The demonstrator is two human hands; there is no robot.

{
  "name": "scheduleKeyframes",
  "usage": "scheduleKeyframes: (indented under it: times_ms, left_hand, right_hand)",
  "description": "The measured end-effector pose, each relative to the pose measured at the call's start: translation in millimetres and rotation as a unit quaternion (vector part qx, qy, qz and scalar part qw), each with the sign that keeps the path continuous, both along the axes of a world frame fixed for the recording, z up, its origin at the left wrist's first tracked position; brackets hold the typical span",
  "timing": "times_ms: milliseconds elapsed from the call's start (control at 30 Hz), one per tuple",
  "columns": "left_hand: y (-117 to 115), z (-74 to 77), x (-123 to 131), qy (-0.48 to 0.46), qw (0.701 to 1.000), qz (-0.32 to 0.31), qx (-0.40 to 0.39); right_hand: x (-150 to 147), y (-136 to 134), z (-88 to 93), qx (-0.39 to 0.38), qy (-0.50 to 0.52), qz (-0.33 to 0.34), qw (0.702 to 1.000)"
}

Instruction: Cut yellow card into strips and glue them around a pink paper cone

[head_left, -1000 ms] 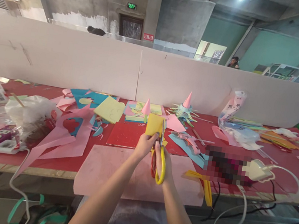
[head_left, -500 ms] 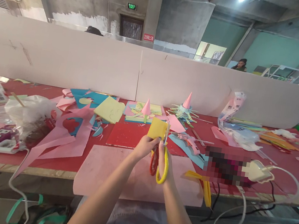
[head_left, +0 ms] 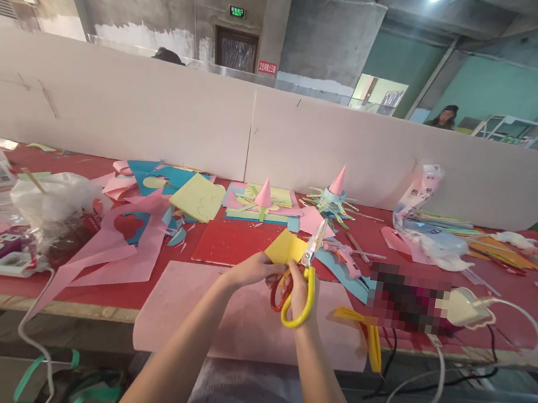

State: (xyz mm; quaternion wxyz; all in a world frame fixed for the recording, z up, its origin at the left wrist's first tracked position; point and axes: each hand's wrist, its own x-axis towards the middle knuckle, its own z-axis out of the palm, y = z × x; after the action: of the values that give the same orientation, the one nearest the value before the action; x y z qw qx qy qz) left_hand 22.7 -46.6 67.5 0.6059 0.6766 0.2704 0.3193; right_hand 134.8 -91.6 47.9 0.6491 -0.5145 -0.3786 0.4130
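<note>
The left hand (head_left: 257, 270)'s fingers close on the yellow paper (head_left: 284, 247), which juts past the fingertips, left of the scissors (head_left: 308, 256); the right hand (head_left: 300, 288)'s fingers wrap the scissors' handles; a pink paper cone (head_left: 264, 194) stands beyond the scissors, leftward.

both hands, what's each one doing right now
Left hand: closed, holding the yellow paper.
Right hand: closed, holding the scissors.
</note>
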Motion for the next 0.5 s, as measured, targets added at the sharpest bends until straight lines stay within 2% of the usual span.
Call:
scheduleKeyframes:
  times_ms: [133,233,367,433,500]
  left_hand:
    - [3,0.9,-4,0.041,0.998,0.012,0.035]
    - [5,3.4,-9,0.06,0.997,0.034,0.043]
    - [8,3.2,-15,0.054,0.997,0.023,0.039]
    - [13,2.5,-16,0.041,0.996,0.07,0.037]
    - [20,3.8,-14,-0.004,0.984,0.175,0.033]
  right_hand:
    - [1,2,-1.8,-0.022,0.03,-0.004,0.999]
    - [2,4,-5.3,-0.022,0.024,-0.002,0.999]
    - [2,4,-4.9,-0.02,-0.005,-0.001,1.0]
    - [1,3,-0.8,-0.002,-0.025,0.013,1.0]
    - [-1,2,3.4,0.021,-0.058,0.022,0.998]
